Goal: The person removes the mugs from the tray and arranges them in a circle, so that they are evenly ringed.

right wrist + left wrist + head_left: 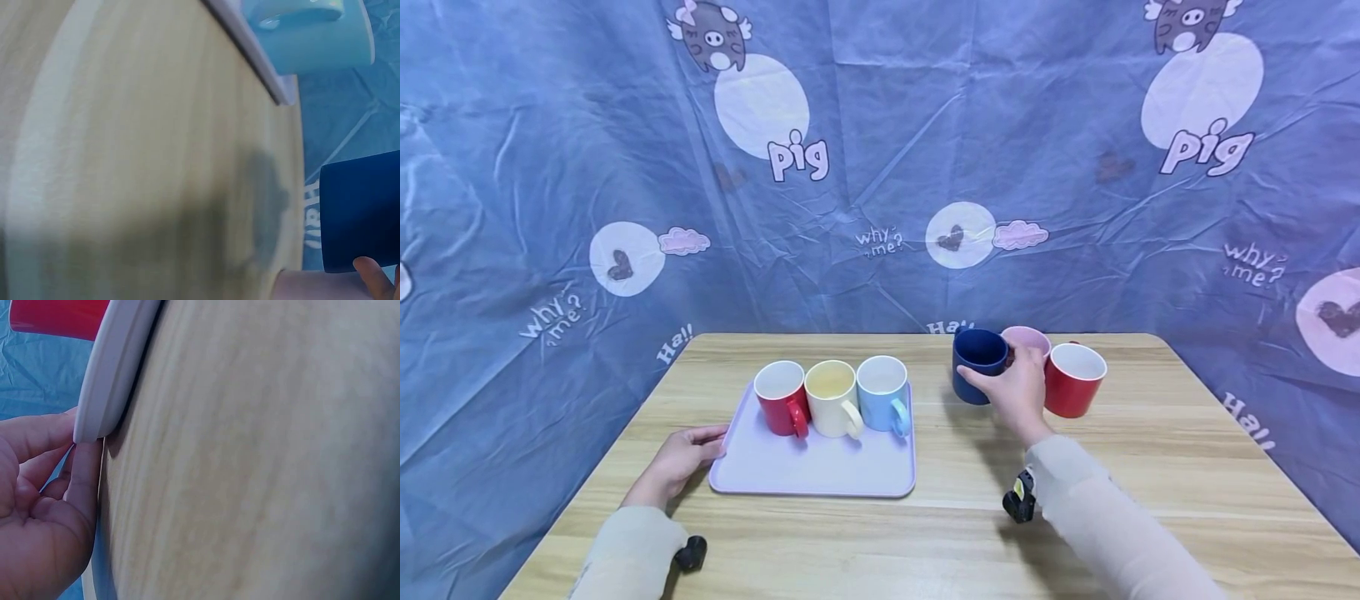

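Observation:
My right hand [1017, 390] holds a dark blue mug [972, 383] by its side, with the thumb on the near wall. In the right wrist view the mug [359, 212] hangs above the tabletop, and only fingertips [372, 275] show. At the left, my left hand [681, 457] pinches the edge of a pale lilac tray [820, 471]; the left wrist view shows fingers [40, 434] on both sides of the rim. Along the tray's far part stand a red mug [775, 412], a cream mug [829, 412] and a light blue mug [880, 404], handles facing me.
Just right of the dark blue mug stand a pink mug [1026, 335] and another red mug [1070, 392], the pink one partly hidden by my right hand. All this is on a wooden table [850, 550]. A blue printed cloth [865, 158] hangs behind it.

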### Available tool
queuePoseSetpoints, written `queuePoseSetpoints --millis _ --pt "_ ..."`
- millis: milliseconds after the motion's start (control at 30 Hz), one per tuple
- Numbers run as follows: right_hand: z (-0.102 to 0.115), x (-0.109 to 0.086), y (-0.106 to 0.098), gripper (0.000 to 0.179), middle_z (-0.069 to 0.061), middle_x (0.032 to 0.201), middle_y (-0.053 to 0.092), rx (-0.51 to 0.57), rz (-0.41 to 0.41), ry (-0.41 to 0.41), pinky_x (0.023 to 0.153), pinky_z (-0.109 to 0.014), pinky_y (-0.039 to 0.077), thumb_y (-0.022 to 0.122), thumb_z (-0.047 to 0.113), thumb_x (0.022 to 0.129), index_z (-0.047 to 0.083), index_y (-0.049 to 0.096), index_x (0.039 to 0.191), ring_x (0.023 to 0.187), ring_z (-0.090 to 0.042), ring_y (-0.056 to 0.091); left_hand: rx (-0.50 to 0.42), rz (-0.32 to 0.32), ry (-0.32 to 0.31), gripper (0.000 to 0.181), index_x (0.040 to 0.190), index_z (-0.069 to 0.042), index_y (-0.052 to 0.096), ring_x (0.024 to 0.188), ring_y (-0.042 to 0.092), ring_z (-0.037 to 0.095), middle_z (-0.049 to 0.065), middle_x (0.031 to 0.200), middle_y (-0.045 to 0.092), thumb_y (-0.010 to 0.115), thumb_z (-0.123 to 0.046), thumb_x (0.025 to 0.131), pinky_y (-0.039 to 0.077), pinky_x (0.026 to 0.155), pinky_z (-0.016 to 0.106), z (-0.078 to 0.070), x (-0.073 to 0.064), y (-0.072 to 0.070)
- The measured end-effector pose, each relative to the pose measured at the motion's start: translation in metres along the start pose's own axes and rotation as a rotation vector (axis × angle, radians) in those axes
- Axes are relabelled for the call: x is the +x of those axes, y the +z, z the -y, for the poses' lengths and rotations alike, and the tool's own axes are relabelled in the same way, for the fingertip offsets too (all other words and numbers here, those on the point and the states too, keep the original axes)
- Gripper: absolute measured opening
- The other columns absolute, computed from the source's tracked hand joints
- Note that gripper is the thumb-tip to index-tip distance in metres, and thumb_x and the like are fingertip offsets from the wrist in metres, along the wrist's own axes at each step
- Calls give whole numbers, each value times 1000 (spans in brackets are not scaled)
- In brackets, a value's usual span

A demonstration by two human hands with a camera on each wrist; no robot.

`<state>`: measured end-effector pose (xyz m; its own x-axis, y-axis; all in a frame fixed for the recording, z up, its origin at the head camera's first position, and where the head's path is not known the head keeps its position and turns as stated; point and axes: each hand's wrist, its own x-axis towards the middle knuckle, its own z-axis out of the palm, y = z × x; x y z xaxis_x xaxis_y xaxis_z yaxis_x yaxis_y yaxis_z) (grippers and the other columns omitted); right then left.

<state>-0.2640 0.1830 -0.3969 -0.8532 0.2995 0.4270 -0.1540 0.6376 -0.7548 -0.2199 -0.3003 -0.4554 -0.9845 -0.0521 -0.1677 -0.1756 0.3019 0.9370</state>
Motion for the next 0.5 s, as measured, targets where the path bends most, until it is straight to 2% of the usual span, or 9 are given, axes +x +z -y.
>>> queuePoseSetpoints --millis 200,500 --pt "-12 -5 6 73 -20 112 54 19 -18 -2 90 -47 42 90 31 62 -1 59 119 108 -33 44 9 -1 1 44 128 19 46 93 60 9 29 121 57 58 7 88 53 80 21 0 1 -1" --pt "-24 -9 13 78 -23 125 45 18 -41 3 97 -49 41 91 30 62 -4 54 122 113 -37 44 -4 18 17 45 129 20 44 95 60 11 30 122 56 59 6 88 53 82 23 2 1 -1"
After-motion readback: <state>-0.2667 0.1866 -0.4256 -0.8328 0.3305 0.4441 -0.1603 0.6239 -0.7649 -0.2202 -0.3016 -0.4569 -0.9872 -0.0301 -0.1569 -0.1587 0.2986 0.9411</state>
